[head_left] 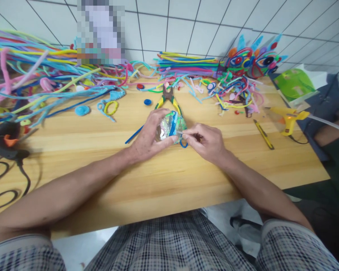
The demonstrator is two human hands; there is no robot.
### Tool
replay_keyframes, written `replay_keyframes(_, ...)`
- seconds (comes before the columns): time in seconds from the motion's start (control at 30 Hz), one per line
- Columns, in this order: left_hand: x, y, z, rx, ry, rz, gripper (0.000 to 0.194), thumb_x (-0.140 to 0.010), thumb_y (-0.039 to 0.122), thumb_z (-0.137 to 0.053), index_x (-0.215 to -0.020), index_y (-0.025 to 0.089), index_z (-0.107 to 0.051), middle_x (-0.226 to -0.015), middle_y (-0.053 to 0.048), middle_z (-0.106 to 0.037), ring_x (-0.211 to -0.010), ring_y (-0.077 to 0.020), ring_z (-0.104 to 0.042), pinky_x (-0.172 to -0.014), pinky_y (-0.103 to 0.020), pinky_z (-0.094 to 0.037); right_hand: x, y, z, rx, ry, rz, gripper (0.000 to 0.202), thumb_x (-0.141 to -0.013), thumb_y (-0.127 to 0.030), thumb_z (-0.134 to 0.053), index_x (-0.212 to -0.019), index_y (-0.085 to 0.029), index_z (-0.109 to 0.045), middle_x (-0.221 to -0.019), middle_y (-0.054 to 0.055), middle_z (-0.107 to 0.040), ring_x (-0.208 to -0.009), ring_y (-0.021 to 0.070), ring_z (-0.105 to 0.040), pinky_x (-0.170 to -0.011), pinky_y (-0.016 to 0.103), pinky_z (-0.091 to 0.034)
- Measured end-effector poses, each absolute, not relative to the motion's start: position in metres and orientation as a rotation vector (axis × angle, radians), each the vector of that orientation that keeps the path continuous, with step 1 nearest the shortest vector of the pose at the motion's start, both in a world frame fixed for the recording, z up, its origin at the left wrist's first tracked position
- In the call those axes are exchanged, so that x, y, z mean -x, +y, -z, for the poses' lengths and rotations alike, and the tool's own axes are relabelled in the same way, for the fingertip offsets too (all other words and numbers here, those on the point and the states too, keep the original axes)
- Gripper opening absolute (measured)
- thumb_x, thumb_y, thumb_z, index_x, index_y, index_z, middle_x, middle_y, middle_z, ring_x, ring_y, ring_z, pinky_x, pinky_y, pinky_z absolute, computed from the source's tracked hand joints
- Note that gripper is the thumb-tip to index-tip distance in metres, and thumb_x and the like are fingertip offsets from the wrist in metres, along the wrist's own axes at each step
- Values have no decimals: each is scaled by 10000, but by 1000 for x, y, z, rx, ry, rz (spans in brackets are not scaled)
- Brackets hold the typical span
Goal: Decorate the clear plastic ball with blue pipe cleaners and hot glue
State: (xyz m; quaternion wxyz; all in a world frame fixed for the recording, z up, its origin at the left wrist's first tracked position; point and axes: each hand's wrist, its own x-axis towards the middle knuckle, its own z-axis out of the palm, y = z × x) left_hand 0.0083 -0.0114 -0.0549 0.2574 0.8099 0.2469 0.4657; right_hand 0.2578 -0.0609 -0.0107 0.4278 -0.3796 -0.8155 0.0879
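Note:
My left hand [154, 133] is wrapped round a shiny, see-through round object [173, 126] with green glints and a blue band; its exact kind I cannot make out. With thumb and forefinger pinched together, my right hand [205, 141] meets its right side, at a small pale sliver too thin to name. A blue pipe cleaner [134, 134] sticks out left of the left hand, and a blue loop [183, 143] shows below the round object. Pliers [167, 98] with yellow and green handles lie just beyond, handles partly hidden behind the left hand and the round object.
Tangled pipe cleaners [73, 75] cover the back left; a straight bundle [188, 64] lies at the back. Colourful decorated masks [252, 58] stand back right. A yellow cutter [264, 134] and yellow glue gun [289, 119] lie right. A black tool with cable [5, 141] sits left.

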Motion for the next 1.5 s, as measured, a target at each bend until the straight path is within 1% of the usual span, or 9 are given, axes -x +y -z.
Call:
replay_keyframes(0.1, -9, -13, 53, -2177, 680, -1258, 691, -1048, 562, -780, -1622, 326, -478, -1579, -150, -611, -1521, -350, -595, -1296, -563, -517, -257, -61, 11, 967, -2033, -229, 115, -1058, -215, -721, -975, -227, -801, -757, -26, -765, -583, 104, -605, -576, 257, -466)
replay_keyframes(0.27, -8, -15, 51, -2202, 740, -1213, 686, -1059, 553, -755, -1615, 284, -459, -1580, -160, -597, -1521, -348, -586, -1292, -560, -517, -257, -61, 11, 936, -2024, -233, 92, -1062, -220, -732, -1007, -219, -805, -786, -22, -788, -576, 96, -603, -575, 253, -460)
replay_keyframes(0.5, -9, -15, 51, -2203, 703, -1248, 665, -1069, 542, -752, -1620, 309, -462, -1565, -146, -603, -1504, -331, -594, -1278, -536, -529, -260, -61, 11, 930, -2064, -211, 86, -1065, -237, -738, -1028, -224, -814, -767, -24, -775, -587, 103, -625, -583, 248, -474)
replay_keyframes(0.6, -9, -15, 50, -2212, 730, -1219, 672, -1071, 573, -737, -1621, 311, -453, -1565, -147, -604, -1508, -333, -592, -1278, -545, -532, -259, -61, 12, 952, -2069, -226, 103, -1072, -243, -724, -1020, -229, -812, -767, -21, -780, -591, 109, -631, -588, 252, -487)
replay_keyframes(0.7, -9, -14, 51, -2214, 722, -1231, 673, -1074, 595, -726, -1621, 318, -451, -1563, -147, -603, -1514, -329, -589, -1280, -551, -534, -258, -59, 13, 902, -2049, -229, 92, -1062, -208, -729, -1014, -228, -804, -760, -27, -769, -598, 107, -638, -593, 249, -495)
replay_keyframes(0.93, -8, -12, 53, -2212, 703, -1226, 698, -1050, 587, -758, -1620, 320, -456, -1571, -159, -612, -1525, -358, -587, -1293, -589, -520, -257, -58, 18, 897, -2034, -256, 96, -1061, -218, -728, -1010, -241, -805, -758, -29, -752, -611, 114, -641, -613, 255, -518)
replay_keyframes(1.07, -7, -13, 53, -2225, 702, -1235, 689, -1071, 620, -719, -1618, 300, -449, -1571, -158, -601, -1516, -336, -593, -1282, -550, -533, -257, -59, 19, 907, -2037, -248, 102, -1070, -242, -721, -1005, -235, -800, -763, -30, -752, -601, 103, -622, -588, 243, -491)
replay_keyframes(1.23, -9, -15, 51, -2203, 729, -1250, 628, -1094, 566, -713, -1599, 290, -463, -1551, -146, -605, -1486, -311, -610, -1265, -515, -541, -256, -61, 20, 907, -2021, -253, 89, -1068, -229, -725, -1017, -223, -798, -775, -26, -759, -598, 100, -615, -583, 242, -479)
replay_keyframes(1.5, -10, -16, 52, -2157, 778, -1217, 650, -1085, 660, -674, -1583, 292, -476, -1550, -149, -616, -1494, -324, -607, -1270, -535, -541, -259, -63, 22, 977, -2002, -250, 78, -1065, -275, -740, -1041, -247, -809, -805, -20, -799, -595, 114, -642, -592, 251, -509)
